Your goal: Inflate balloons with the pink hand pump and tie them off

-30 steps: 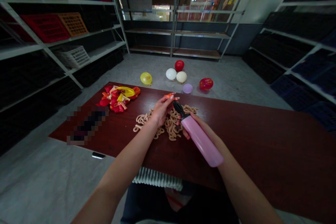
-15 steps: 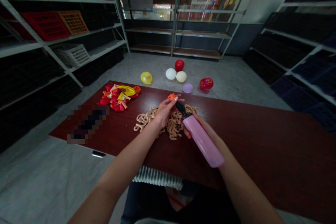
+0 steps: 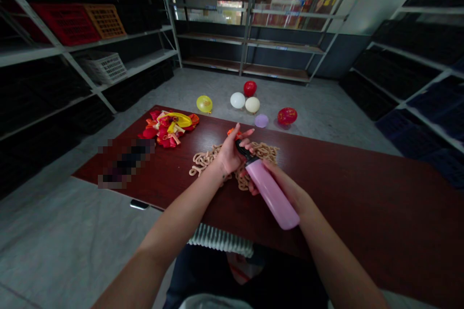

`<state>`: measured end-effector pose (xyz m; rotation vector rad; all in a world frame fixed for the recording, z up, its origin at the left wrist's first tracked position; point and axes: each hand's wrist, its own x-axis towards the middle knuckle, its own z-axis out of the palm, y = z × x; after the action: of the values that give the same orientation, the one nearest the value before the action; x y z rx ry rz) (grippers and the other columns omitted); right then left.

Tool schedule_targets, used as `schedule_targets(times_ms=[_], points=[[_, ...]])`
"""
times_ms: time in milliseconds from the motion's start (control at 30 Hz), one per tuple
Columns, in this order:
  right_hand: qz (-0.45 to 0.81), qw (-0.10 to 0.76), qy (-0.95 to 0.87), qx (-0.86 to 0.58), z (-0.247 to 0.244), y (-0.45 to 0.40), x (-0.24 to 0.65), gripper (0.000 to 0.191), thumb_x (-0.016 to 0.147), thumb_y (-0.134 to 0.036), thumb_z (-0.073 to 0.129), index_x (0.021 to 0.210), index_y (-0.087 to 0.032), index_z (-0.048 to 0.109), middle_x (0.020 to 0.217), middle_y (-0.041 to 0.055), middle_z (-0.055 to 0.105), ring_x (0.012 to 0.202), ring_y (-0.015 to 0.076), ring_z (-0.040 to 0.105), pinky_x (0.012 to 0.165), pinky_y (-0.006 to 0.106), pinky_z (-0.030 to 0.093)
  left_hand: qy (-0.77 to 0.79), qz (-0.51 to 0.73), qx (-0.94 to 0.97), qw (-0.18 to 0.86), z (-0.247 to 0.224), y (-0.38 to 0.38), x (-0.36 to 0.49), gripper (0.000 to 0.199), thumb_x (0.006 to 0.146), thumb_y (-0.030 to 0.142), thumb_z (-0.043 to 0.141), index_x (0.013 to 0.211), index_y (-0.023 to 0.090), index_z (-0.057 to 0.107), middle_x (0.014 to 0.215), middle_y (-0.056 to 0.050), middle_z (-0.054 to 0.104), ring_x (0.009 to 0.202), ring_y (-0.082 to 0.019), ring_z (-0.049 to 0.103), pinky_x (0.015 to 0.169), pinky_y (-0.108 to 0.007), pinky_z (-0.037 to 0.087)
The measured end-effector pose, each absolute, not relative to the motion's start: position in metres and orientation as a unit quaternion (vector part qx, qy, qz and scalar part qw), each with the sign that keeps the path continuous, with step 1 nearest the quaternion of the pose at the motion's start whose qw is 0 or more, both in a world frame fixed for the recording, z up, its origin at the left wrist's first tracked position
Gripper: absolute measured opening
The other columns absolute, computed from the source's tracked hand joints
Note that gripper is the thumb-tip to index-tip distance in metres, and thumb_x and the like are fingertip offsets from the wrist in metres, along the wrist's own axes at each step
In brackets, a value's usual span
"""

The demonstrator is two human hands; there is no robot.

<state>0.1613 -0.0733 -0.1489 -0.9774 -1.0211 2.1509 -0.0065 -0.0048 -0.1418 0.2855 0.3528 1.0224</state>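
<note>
My right hand (image 3: pixel 286 186) is wrapped around the pink barrel of a balloon pump (image 3: pixel 270 195), which lies at a slant over the table with its black end pointing away from me. My left hand (image 3: pixel 234 152) is closed at that black end, with the thumb up and some fingers stretched out. A limp orange balloon (image 3: pixel 232 132) shows between the thumb and fingers at the tip; whether it sits on the nozzle is hidden. Beneath both hands lie many curled tan strips (image 3: pixel 206 158) in a loose heap. A pile of uninflated red, orange and yellow balloons (image 3: pixel 170 128) is to the left.
The dark brown table (image 3: pixel 344 193) spans the front. On the floor beyond it lie inflated balloons, among them a yellow one (image 3: pixel 204 104), a white one (image 3: pixel 238 100) and a red one (image 3: pixel 287 116). Shelves with crates (image 3: pixel 105 20) stand around. A blurred dark item (image 3: pixel 126 163) lies left.
The pump has shifted slightly left and its black end now sits inside my left hand. The orange balloon and that end have come together. My view has moved a little.
</note>
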Motion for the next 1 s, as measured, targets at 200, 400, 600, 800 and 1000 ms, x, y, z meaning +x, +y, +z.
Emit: schedule_targets(times_ms=[200,400,600,800,1000], points=[[0.818,0.242,-0.42,-0.311,-0.155,-0.074,0.161,0.045,0.074,-0.057,0.073,0.099,-0.019,0.066,0.081,0.0061,0.071,0.05,0.0154,0.062,0.044,0.026,0.051,0.192,0.585,0.125,0.778,-0.131,0.001,-0.029,0.047,0.095,0.055,0.052,0.072,0.016,0.063,0.04,0.009,0.019,0.036,-0.006,0.022,0.038,-0.02,0.026],[0.763,0.249,-0.48,-0.355,-0.159,-0.072,0.164,0.046,0.075,-0.048,0.075,0.11,-0.021,0.063,0.085,0.0062,0.07,0.051,0.0131,0.061,0.043,0.022,0.047,0.166,0.627,0.121,0.752,-0.127,0.003,-0.045,0.059,0.1,0.043,0.048,0.05,0.019,0.029,0.039,0.008,0.016,0.033,-0.005,0.019,0.035,-0.02,0.02],[0.709,0.178,-0.525,-0.435,-0.147,-0.069,0.177,0.09,0.067,-0.05,0.081,0.143,-0.021,0.042,0.075,0.0018,0.068,0.054,0.0137,0.06,0.047,0.023,0.047,0.157,0.675,0.091,0.715,-0.121,0.004,-0.06,0.06,0.1,0.04,0.049,0.052,0.02,0.019,0.04,0.008,0.015,0.033,-0.005,0.019,0.035,-0.021,0.019],[0.523,0.091,-0.683,-0.501,-0.13,-0.057,0.2,0.086,0.071,-0.054,0.074,0.145,-0.02,0.045,0.103,0.0097,0.072,0.077,0.0212,0.068,0.067,0.034,0.057,0.146,0.719,0.074,0.675,-0.122,0.007,-0.076,0.06,0.099,0.041,0.051,0.053,0.02,0.019,0.041,0.008,0.014,0.033,-0.005,0.018,0.035,-0.021,0.018],[0.269,0.075,-0.791,-0.544,-0.119,-0.04,0.222,0.074,0.068,-0.049,0.075,0.135,-0.022,0.058,0.129,0.0094,0.067,0.113,0.0302,0.065,0.099,0.044,0.052,0.145,0.771,0.064,0.617,-0.123,0.01,-0.09,0.058,0.098,0.041,0.051,0.056,0.02,0.019,0.043,0.009,0.013,0.034,-0.006,0.019,0.036,-0.021,0.019]])
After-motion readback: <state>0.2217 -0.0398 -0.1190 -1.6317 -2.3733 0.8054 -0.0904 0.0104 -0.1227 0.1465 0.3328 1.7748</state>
